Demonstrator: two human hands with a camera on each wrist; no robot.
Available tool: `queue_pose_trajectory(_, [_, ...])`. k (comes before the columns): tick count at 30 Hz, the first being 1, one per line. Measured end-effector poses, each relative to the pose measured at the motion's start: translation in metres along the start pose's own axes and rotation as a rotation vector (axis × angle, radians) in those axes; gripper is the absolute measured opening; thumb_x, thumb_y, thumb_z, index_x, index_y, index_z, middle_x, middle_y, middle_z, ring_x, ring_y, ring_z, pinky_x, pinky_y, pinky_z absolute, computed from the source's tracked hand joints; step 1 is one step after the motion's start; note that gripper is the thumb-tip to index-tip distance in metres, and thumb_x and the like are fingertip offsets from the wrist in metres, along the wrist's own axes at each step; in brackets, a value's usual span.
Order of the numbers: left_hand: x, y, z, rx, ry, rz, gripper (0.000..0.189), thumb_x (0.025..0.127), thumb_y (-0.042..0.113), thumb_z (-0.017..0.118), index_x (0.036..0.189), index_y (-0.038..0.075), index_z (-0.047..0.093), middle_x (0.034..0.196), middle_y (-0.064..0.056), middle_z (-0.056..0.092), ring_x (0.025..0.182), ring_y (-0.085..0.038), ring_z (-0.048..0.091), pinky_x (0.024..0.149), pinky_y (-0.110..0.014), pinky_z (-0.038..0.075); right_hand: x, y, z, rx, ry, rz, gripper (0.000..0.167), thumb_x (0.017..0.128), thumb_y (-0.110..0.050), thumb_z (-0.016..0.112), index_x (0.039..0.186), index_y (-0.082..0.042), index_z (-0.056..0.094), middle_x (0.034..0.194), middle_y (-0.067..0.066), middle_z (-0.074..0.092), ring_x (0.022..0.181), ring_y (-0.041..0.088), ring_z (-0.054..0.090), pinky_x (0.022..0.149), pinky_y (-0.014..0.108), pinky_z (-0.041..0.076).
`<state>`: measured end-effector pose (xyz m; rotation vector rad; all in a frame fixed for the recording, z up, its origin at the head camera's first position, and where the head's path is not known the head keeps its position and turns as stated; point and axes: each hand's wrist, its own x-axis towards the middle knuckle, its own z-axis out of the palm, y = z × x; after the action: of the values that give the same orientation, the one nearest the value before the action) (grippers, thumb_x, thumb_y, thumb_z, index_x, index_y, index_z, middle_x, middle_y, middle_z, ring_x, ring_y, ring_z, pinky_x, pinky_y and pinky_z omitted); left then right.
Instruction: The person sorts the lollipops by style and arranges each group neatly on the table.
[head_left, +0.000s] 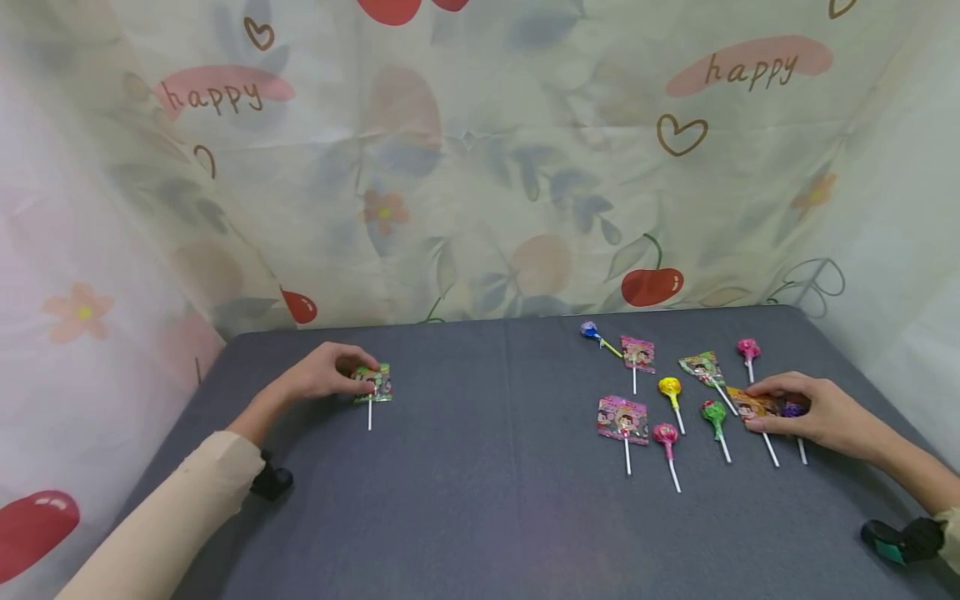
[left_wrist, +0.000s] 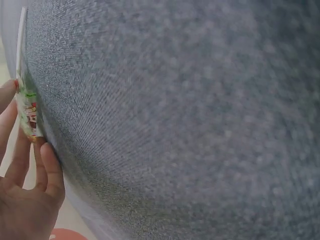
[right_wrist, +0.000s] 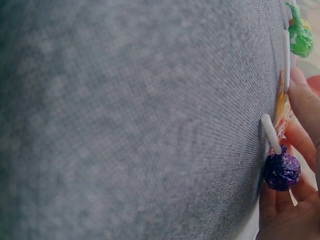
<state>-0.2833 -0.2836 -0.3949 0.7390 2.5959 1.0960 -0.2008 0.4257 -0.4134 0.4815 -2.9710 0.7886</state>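
Observation:
At the table's left, my left hand (head_left: 324,372) pinches a flat green-wrapped lollipop (head_left: 383,383), its white stick pointing toward me. Thumb and fingers are at the packet's edges in the left wrist view. On the right, my right hand (head_left: 828,417) grips a flat orange-wrapped lollipop (head_left: 752,404) between thumb and fingers. Beside that packet sits a purple round lollipop (right_wrist: 283,171), partly covered by the hand in the head view. Close by on its left are a green round lollipop (head_left: 714,412) and a green triangular-looking packet lollipop (head_left: 702,367).
Further lollipops lie on the dark grey table (head_left: 450,467): a pink one (head_left: 748,348) behind the right hand, a yellow one (head_left: 670,387), another pink one (head_left: 665,433), two pink packets (head_left: 623,418), and a blue one (head_left: 589,330). A patterned curtain (head_left: 480,208) hangs behind.

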Motion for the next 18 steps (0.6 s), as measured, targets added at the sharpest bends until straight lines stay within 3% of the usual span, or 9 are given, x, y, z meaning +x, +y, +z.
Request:
queue_pose_trajectory(8, [-0.0001,-0.0059,0.0021,0.033,0.05,-0.005,0.037,0.088,0.014,0.083,0.12,0.0,0.071,0.114,-0.014,0.07,0.106,-0.03,0.065,0.085,-0.04,0.051,0.0002,0.0001,0.0,0.004,0.002,-0.011,0.043,0.083,-0.026,0.087,0.121,-0.011,0.072,0.117,0.01,0.064,0.096,0.008,0.051,0.076,0.022,0.043])
queue_pose_trajectory(18, [-0.0027,-0.005,0.0059,0.061,0.096,-0.027,0.04,0.088,0.02,0.083,0.121,0.001,0.071,0.114,-0.013,0.068,0.107,-0.031,0.066,0.089,-0.047,0.05,-0.0004,0.0029,-0.0014,0.031,0.033,-0.071,0.045,0.08,-0.02,0.09,0.12,-0.01,0.073,0.111,0.005,0.068,0.093,0.006,0.056,0.076,0.014,0.042])
